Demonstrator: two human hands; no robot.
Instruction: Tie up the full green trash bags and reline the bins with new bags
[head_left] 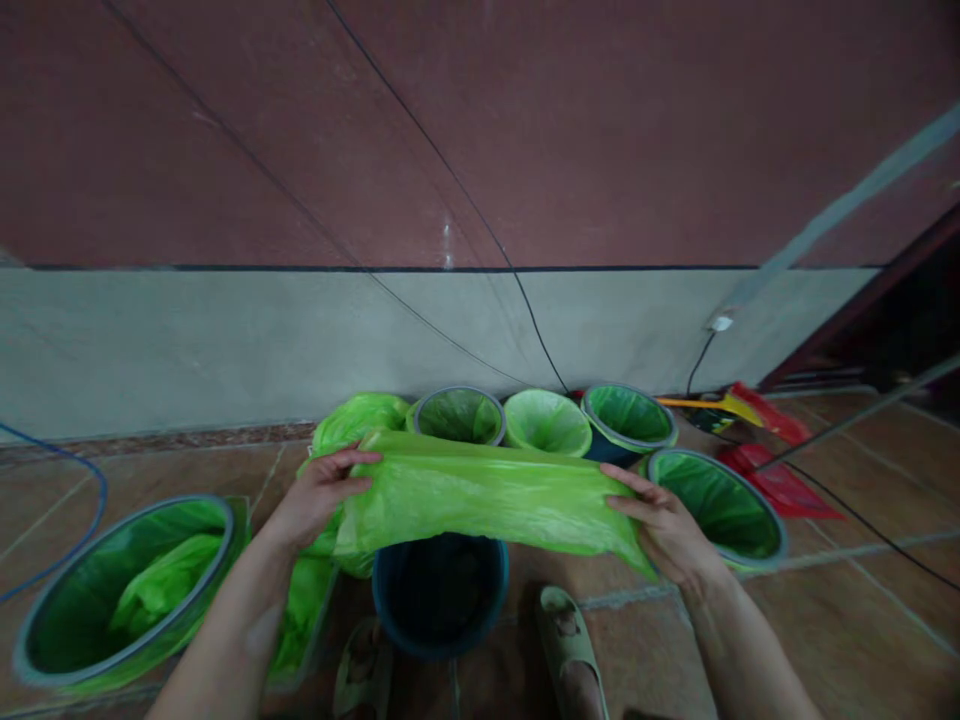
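Observation:
A bright green plastic bag (480, 490) is stretched flat between both hands, just above an unlined dark blue bin (440, 592) that stands on the floor between my feet. My left hand (321, 493) pinches the bag's left end with fingers closed over it. My right hand (664, 525) grips the right end the same way. The bag hides the far rim of the blue bin.
Several bins lined with green bags stand around: a large bin (120, 590) at the left, a row of bins (547, 420) by the wall, another bin (716, 505) at the right. Loose green bags (352, 420) lie behind. Red dustpans (776, 480), cables and a blue hose (75, 470) lie on the tiled floor.

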